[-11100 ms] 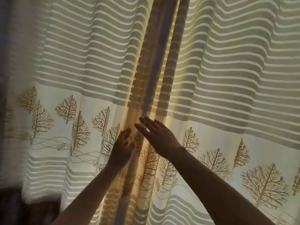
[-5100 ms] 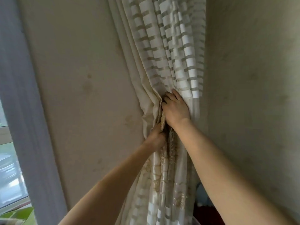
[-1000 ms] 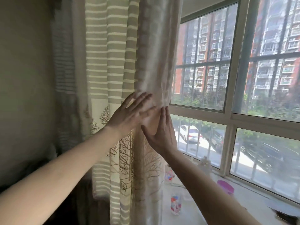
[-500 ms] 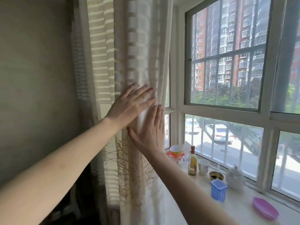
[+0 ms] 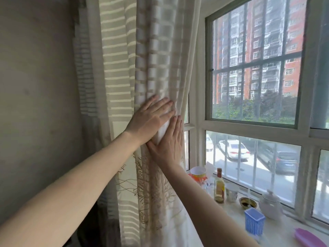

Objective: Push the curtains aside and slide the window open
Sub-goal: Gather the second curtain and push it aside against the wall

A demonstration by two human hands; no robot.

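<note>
The cream curtain (image 5: pixel 156 56), striped above and printed with brown trees below, hangs bunched in folds left of the window (image 5: pixel 254 68). My left hand (image 5: pixel 151 118) lies flat on the folds, fingers spread, pressing them leftward. Just below it my right hand (image 5: pixel 169 143) rests flat on the same folds, fingers straight and pointing up. Neither hand grips the cloth. The window's grey-framed sash is closed, with bars outside the glass.
A plain wall (image 5: pixel 35 86) stands at the left. On the sill (image 5: pixel 277 230) sit a paper cup (image 5: pixel 197 172), a small bottle (image 5: pixel 219 188), a white pot (image 5: pixel 270 204), a blue basket (image 5: pixel 254 221) and a purple lid (image 5: pixel 309 238).
Over the last second both hands have pushed the left curtain further left, baring more glass and sill. Earlier frames show the two curtains parted and the right one gathered at the wall.
</note>
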